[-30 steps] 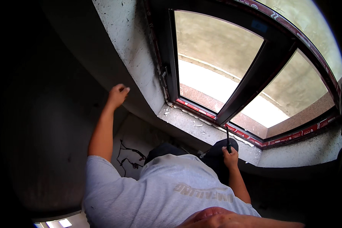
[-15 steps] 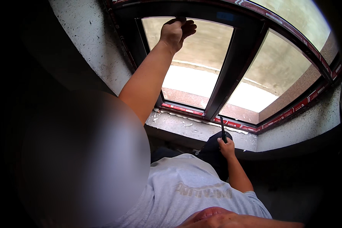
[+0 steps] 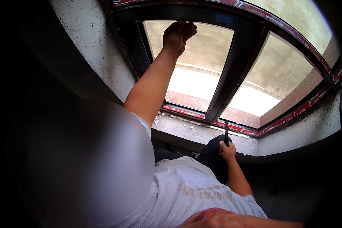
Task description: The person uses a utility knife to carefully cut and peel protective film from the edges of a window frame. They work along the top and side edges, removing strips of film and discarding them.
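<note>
My left hand (image 3: 175, 38) reaches up over the glass of the left window sash (image 3: 201, 49). Its thumb side meets the dark top rail (image 3: 152, 13), while the other fingers hang loosely bent and apart; the exact contact point is hidden. Lower down, my right hand (image 3: 228, 151) is closed round a slim black tool (image 3: 227, 133) with a long thin shaft pointing up. The lower part of the tool is covered by my fingers, and its exact kind cannot be made out. It is held in front of the window sill (image 3: 178, 127).
A second glazed panel (image 3: 271, 72) stands right of the dark upright bar (image 3: 231, 72). Red protective tape (image 3: 292, 116) edges the frame. Foam beads and white crumbs lie along the sill. A speckled pale wall (image 3: 91, 41) borders the left. My bent knee (image 3: 211, 152) is near the sill.
My left hand has shifted slightly right and down in the picture, still at the top rail. The black tool has turned more upright and shifted right in my right hand. The whole view has shifted slightly.
</note>
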`<state>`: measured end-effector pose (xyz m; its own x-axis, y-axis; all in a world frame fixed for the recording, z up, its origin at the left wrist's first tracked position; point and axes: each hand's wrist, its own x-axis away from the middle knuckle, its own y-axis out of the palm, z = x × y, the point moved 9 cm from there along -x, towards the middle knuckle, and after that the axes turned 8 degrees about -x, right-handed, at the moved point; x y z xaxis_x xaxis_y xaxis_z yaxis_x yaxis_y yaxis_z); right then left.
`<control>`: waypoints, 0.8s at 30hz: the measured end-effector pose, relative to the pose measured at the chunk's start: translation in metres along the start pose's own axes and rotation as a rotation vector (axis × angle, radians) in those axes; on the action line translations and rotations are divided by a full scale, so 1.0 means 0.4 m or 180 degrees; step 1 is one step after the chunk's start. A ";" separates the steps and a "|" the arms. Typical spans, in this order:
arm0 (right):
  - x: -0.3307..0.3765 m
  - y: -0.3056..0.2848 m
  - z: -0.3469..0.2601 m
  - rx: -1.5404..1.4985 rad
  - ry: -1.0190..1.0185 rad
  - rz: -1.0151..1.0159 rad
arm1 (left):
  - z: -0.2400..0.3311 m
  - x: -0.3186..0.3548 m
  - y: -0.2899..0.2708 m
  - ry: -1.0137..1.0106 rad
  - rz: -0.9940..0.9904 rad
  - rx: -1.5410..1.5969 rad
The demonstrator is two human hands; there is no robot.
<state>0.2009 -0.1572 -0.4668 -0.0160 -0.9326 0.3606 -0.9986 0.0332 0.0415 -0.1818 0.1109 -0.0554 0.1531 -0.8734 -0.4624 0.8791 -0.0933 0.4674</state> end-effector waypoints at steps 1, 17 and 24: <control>0.000 0.001 -0.004 0.0077 0.0022 -0.0013 | 0.000 0.001 -0.002 0.0004 0.0013 -0.0025; -0.002 0.001 -0.006 0.0036 0.0013 0.0006 | 0.009 -0.020 -0.034 0.0227 -0.0075 0.0046; 0.001 0.004 -0.011 0.0154 0.0023 0.0018 | 0.015 -0.018 -0.020 0.0203 0.0012 -0.0013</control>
<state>0.1996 -0.1557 -0.4624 -0.0215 -0.9298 0.3675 -0.9998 0.0209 -0.0057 -0.1927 0.1151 -0.0512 0.1848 -0.8414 -0.5079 0.8802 -0.0881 0.4663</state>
